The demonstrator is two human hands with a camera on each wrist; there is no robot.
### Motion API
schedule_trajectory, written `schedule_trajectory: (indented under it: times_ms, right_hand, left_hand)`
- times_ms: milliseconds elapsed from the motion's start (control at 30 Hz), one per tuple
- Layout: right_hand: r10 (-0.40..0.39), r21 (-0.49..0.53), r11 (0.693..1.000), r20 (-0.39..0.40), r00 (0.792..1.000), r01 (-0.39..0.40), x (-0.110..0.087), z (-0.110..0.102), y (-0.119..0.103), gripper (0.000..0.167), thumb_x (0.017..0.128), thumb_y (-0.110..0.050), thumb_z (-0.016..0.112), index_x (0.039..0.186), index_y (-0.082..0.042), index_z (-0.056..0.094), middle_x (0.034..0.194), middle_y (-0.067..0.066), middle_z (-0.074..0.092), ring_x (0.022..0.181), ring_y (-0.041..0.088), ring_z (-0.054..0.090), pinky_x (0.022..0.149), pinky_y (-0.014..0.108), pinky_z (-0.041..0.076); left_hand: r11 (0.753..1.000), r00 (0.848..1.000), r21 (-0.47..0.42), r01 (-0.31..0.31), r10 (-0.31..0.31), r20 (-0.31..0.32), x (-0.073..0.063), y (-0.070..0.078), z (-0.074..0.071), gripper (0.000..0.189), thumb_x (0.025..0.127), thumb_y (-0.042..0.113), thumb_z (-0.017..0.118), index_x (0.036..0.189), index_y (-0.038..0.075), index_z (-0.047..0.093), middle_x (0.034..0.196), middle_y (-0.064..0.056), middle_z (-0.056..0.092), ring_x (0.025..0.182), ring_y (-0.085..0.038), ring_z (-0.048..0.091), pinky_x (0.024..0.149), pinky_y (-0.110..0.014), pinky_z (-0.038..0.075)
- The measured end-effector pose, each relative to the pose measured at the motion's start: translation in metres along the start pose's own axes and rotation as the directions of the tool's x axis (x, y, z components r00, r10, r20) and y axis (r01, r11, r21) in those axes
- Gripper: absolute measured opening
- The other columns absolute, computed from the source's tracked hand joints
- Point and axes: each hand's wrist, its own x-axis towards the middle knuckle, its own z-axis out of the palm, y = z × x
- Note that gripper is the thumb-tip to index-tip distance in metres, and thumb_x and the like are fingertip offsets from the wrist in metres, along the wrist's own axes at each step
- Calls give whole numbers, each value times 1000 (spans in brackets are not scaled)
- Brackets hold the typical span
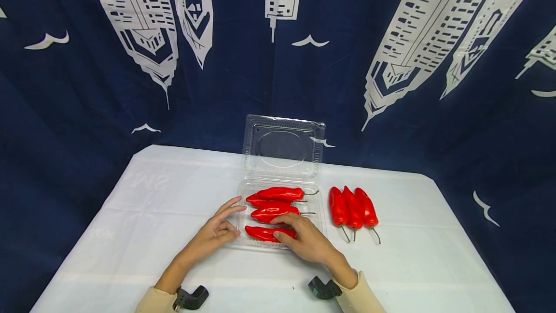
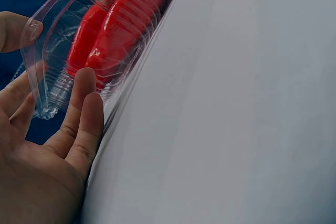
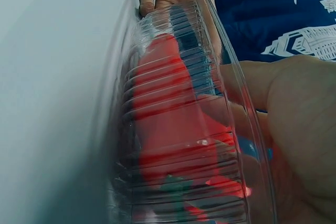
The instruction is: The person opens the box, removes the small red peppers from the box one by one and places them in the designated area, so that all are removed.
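Note:
Several red chili peppers [image 1: 278, 193] lie side by side in the clear plastic clamshell box [image 1: 321, 216], their stems mostly pointing right. My right hand [image 1: 306, 238] reaches over the box's near edge and holds the nearest chili pepper [image 1: 260, 233] between thumb and fingers, hiding its stem end. In the right wrist view that pepper [image 3: 163, 108] shows through the ribbed wall. At the box's left side my left hand [image 1: 213, 235] touches the rim and wall with fairly loose fingers. The left wrist view shows the left hand's fingertips [image 2: 86, 85] against the clear wall.
The clear lid [image 1: 282, 149] stands raised behind the box. To the box's right, three more red peppers [image 1: 354, 206] lie in a row on the white tabletop [image 1: 173, 197], stems toward me. A dark blue cloth [image 1: 243, 81] with white buildings hangs behind the table.

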Motion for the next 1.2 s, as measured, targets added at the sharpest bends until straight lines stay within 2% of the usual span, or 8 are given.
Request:
schedule_trajectory:
  times_ms: [267, 567, 833, 1067, 1200]
  right_hand:
    - [1, -2, 1000, 8, 1000, -1, 0, 0, 1, 30, 97, -29, 67, 123, -16, 68, 123, -8, 68, 114, 11, 61, 101, 38, 50]
    - [7, 21, 1000, 31, 1000, -8, 3, -1, 1, 31, 97, -28, 67, 125, -14, 69, 125, -7, 69, 115, 11, 61, 102, 39, 50]
    - [21, 34, 999, 43, 999, -23, 2, -2, 2, 32, 97, -32, 66, 125, -16, 69, 123, -6, 70, 105, 13, 60, 95, 34, 52]
    - [41, 46, 998, 52, 998, -43, 0, -4, 0, 33, 97, -32, 66, 126, -18, 69, 124, -9, 69, 107, 12, 59, 96, 32, 52]
    - [42, 56, 997, 50, 998, -45, -1, -4, -1, 33, 96, -33, 67, 126, -19, 69, 120, -9, 70, 100, 12, 58, 88, 27, 52]
  left_hand:
    - [1000, 1000, 1, 5, -5, -6, -1, 0, 0, 59, 94, 5, 66, 149, 6, 44, 167, -5, 17, 87, -31, 63, 74, -19, 54]
    - [1000, 1000, 5, -1, 1, -8, 0, 2, -1, 58, 94, 5, 66, 149, 6, 45, 167, -5, 17, 87, -24, 64, 74, -20, 54]
    - [1000, 1000, -7, -12, 12, -3, 1, 2, -1, 58, 94, 4, 65, 149, 4, 44, 167, -7, 16, 88, -25, 64, 75, -20, 55]
    - [1000, 1000, -4, -7, 7, 2, 1, 1, 0, 58, 95, 5, 65, 149, 5, 45, 167, -6, 17, 90, -29, 64, 77, -21, 55]
    - [1000, 1000, 1, -5, 5, 2, 0, 1, 0, 58, 95, 2, 64, 149, 5, 44, 167, -6, 17, 89, -27, 65, 76, -20, 55]
